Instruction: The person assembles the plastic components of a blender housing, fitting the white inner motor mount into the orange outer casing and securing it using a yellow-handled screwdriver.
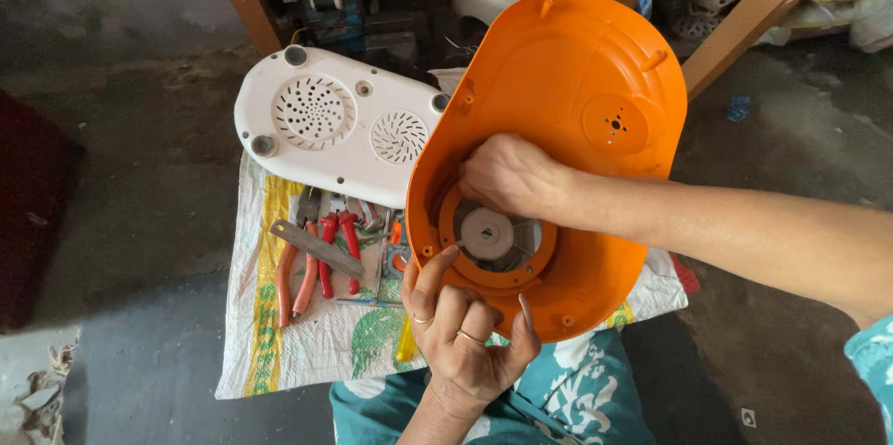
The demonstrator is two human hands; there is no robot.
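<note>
Left hand (465, 329) pinches smooth orange plastic housing (558, 129) rim; right hand (507, 175), fingers curled, presses its round hub (488, 233).

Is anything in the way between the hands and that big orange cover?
Nothing visible. The left hand already holds the orange cover by its lower rim, and the right hand reaches inside it, by the round white disc. The white base and the pliers lie off to the side.
</note>
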